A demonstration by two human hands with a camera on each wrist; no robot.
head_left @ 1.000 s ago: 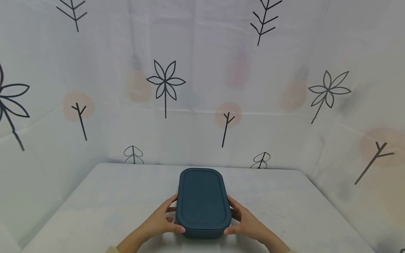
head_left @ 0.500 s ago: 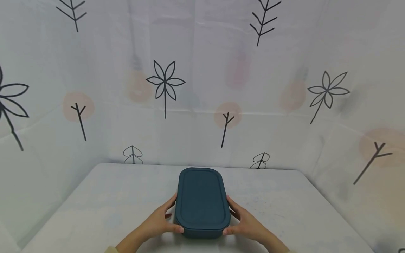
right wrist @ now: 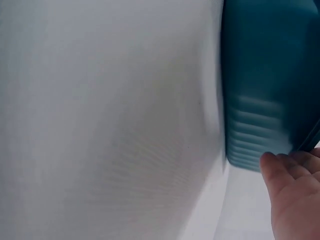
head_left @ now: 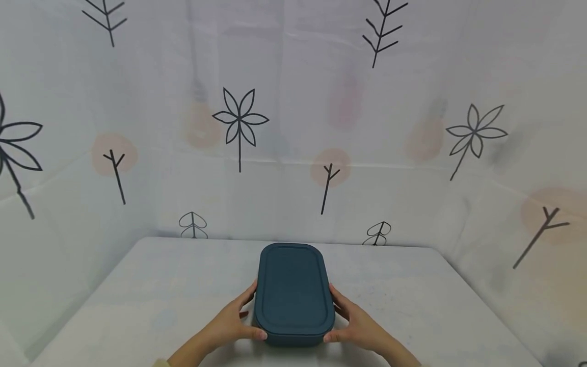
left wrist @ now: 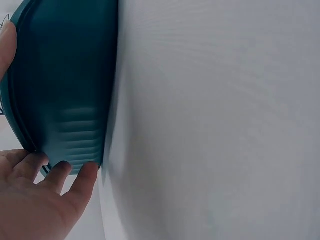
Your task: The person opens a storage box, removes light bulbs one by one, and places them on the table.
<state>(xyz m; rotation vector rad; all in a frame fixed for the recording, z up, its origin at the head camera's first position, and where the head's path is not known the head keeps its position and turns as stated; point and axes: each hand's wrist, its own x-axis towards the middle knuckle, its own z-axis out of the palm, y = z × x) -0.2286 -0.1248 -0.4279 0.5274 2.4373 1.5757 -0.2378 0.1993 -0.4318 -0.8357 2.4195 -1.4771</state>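
Note:
A dark teal rectangular box (head_left: 295, 288) with rounded corners and a fitted lid lies lengthwise on the white table, its short end towards me. My left hand (head_left: 228, 322) grips its left side, the thumb at the near left corner and the fingers along the wall. On the opposite side my right hand (head_left: 359, 322) holds it the same way, thumb at the near right corner. Close up in the left wrist view, fingertips (left wrist: 89, 172) touch the ribbed side wall under the lid's rim. Fingertips (right wrist: 268, 160) also meet the ribbed wall in the right wrist view. What the box contains is hidden.
The white tabletop (head_left: 183, 275) spreads out on both sides of the box. Behind and beside it hangs a pale cloth backdrop (head_left: 284, 199) printed with line-drawn flowers, twigs and soft pink spots. The table's back edge meets this cloth just beyond the box.
Box and both hands stay in almost the same place. Some fingers have shifted slightly against the box's sides.

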